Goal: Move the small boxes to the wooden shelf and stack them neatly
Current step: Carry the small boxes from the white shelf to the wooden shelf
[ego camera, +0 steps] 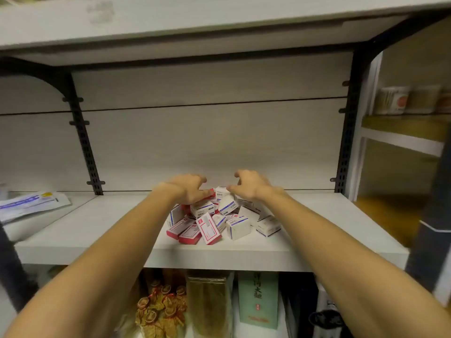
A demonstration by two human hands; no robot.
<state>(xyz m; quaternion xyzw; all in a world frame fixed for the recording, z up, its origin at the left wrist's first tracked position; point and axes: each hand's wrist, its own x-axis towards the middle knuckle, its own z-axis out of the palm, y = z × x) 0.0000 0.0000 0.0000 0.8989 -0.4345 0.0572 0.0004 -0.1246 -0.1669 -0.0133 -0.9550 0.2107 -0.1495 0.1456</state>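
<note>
At the far left a flat white packet point(31, 204) with blue print lies on the neighbouring shelf section, just past a black slotted upright point(84, 140).

The pale wooden shelf point(97, 230) runs across the middle of the view, and on it sits a loose heap of small boxes point(214, 215) — some red and white, some white with blue bands — tumbled at all angles, none of them stacked. A red-and-white box point(209, 228) leans at the front of the heap, and a white box point(238, 228) stands on the board just to its right.

The left hand point(189, 189) reaches in over the back left of the heap, fingers curled down; its thumb side touches a red box at the top, but whether the grip is closed on that box cannot be told. The right hand point(249, 185) hovers over the back right of the heap — fingers bent claw-like and spread, thumb near a white box, its grip holding nothing that can be seen.

Below the shelf stand gold-wrapped goods point(158, 311) and a green box point(258, 301). To the far right, blurred jars point(393, 100) sit on another shelf.
</note>
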